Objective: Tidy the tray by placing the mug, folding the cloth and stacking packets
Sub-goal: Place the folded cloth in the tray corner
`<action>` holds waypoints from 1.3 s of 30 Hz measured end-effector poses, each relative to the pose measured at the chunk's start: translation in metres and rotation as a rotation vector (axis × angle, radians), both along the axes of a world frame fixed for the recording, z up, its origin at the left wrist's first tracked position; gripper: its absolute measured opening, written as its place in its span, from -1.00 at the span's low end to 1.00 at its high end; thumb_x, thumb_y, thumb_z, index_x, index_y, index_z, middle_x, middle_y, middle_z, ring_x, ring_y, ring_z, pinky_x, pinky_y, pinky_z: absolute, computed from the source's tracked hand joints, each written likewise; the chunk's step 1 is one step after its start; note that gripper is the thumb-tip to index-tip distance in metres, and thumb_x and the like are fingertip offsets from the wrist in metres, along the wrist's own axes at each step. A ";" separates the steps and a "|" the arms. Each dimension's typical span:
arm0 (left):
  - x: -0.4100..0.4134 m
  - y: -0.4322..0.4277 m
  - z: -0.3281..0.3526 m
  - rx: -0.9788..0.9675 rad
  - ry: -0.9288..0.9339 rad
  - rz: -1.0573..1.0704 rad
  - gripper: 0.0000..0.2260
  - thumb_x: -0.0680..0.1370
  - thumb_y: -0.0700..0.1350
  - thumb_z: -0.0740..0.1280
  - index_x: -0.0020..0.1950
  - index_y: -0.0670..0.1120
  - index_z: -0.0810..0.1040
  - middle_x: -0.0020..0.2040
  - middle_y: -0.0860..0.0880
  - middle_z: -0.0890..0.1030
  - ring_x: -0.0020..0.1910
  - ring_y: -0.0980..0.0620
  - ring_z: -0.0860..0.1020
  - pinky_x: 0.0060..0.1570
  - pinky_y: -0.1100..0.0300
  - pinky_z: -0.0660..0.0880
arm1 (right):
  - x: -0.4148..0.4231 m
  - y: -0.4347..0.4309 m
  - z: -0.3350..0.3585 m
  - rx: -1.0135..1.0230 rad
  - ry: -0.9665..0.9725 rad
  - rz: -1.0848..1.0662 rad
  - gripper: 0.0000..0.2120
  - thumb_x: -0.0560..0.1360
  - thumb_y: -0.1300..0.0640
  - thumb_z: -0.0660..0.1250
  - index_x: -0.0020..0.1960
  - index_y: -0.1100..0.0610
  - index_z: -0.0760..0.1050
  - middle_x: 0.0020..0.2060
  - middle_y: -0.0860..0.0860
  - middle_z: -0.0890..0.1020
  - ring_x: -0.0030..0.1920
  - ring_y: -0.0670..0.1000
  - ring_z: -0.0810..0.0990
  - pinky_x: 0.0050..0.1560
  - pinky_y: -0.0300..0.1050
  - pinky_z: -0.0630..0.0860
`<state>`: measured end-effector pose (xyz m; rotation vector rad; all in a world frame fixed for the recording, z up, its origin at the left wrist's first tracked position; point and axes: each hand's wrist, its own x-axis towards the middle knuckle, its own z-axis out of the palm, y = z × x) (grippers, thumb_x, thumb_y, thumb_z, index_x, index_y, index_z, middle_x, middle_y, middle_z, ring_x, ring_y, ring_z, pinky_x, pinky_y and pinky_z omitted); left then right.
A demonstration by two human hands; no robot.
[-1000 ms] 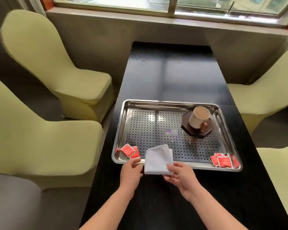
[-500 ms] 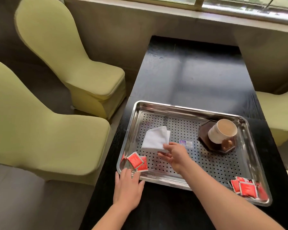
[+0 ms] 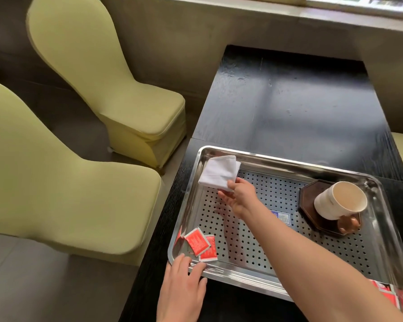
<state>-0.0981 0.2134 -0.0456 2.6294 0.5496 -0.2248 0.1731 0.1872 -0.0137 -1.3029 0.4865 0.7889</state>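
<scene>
Since a second ago: folded cloth [image 3: 219,174] carried from the near rim of the tray [image 3: 289,162] across to its far-left corner. Now held there against the corner wall; contact with the tray floor unclear. Means folding looks done, with only the set-down left for this item.

Mug [image 3: 340,203] seated on dark coaster [image 3: 308,198] at the tray's right side, so that part reads as finished.

Still loose: near-left packets [image 3: 199,244] in a small red scatter, overlapping, not squared. Near-right packets [image 3: 391,296] well apart from them, partly hidden behind the right forearm. Stacking judged the main job remaining.

Right hand [image 3: 239,197]: pinching the cloth's near corner between thumb and forefinger; other fingers spread loose beneath, gripping nothing visible.

Left hand [image 3: 183,287]: shifted forward to the near-left corner. Fingers [image 3: 197,267] straight, slightly fanned, tips resting on the rim just beside the near-left packets, holding nothing. Possibly steadying the tray, possibly poised for those packets; cannot tell which.
</scene>
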 end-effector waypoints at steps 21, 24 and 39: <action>0.010 0.001 0.024 -0.307 -0.272 0.575 -0.79 0.54 -0.20 0.39 0.15 0.00 0.63 0.15 0.05 0.55 0.18 0.06 0.49 0.15 0.14 0.45 | -0.116 -0.209 0.008 -0.286 -0.156 0.158 -0.79 0.52 0.25 0.43 0.15 0.16 0.58 -0.05 0.16 0.73 -0.09 0.12 0.75 -0.10 -0.04 0.67; 0.008 0.002 0.027 -0.393 -0.334 0.870 -0.77 0.53 -0.17 0.41 0.16 0.02 0.57 0.19 0.03 0.45 0.13 0.03 0.49 0.12 0.10 0.45 | -0.143 -0.259 0.013 -0.268 -0.134 -0.028 -0.82 0.53 0.28 0.42 0.13 0.21 0.58 -0.06 0.24 0.72 -0.07 0.18 0.74 -0.12 -0.05 0.67; 0.022 -0.015 0.015 -0.377 -0.096 0.821 -0.46 0.51 -0.16 0.45 0.46 -0.07 0.37 0.39 -0.18 0.29 0.06 -0.17 0.52 0.10 -0.03 0.49 | -0.140 -0.326 -0.003 -0.090 0.168 -0.594 -0.84 0.60 0.25 0.34 0.16 0.25 0.51 0.07 0.26 0.64 0.04 0.20 0.65 -0.01 0.06 0.60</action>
